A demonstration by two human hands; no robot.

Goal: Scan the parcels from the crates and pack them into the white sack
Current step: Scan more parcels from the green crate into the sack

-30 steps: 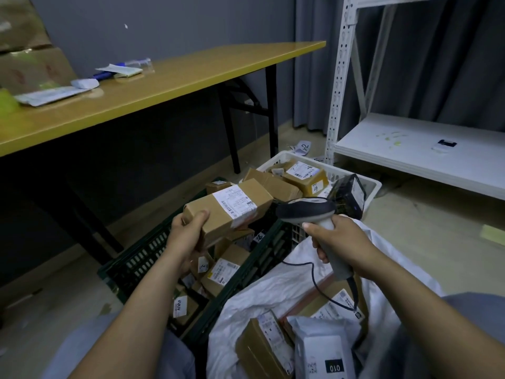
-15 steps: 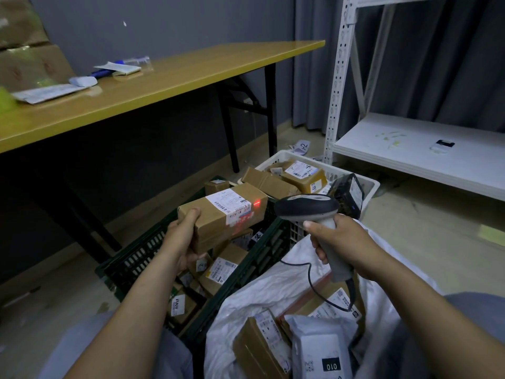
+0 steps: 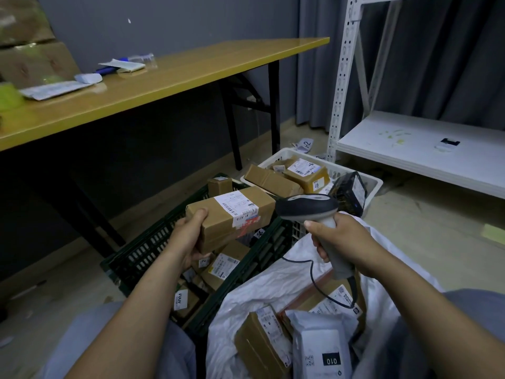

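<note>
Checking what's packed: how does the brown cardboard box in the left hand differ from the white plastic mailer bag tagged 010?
The brown cardboard box is a stiff carton; the white plastic mailer bag is a soft pouch. The box is up in the grip of the left hand over the dark green plastic crate, facing the grey handheld scanner; the mailer lies in the white sack. Both carry printed labels.

Upper left: stacked cartons blurred and cut by the frame edge; green object at the left edge smeared, identity undetermined; papers on the table illegible. Centre: fingers of the left hand hidden beneath the held parcel; label print too small to read; scanner window faces away, unseen. Bottom: white sack and packed parcels cut by the lower edge.
</note>
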